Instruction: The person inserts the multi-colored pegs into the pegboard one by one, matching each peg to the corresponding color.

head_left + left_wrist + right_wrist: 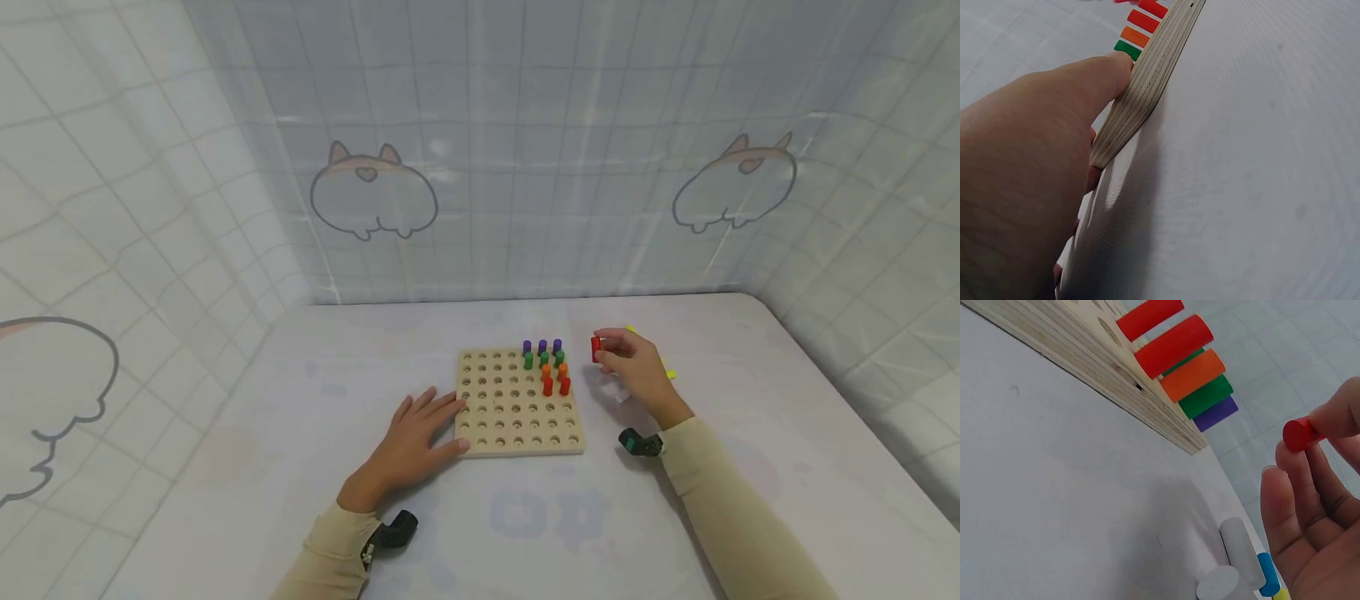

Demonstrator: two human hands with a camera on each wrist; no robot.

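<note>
The left hand is laid flat on the table, its fingers straight and pressed against the left edge of the wooden pegboard. Farther back, red, orange, green and purple pegs are seen standing upright in the board's far right holes. Just right of that corner, a red peg is pinched between the fingertips of the right hand and held above the table. Loose white pegs, a blue one and yellow ones are seen lying beside that hand.
</note>
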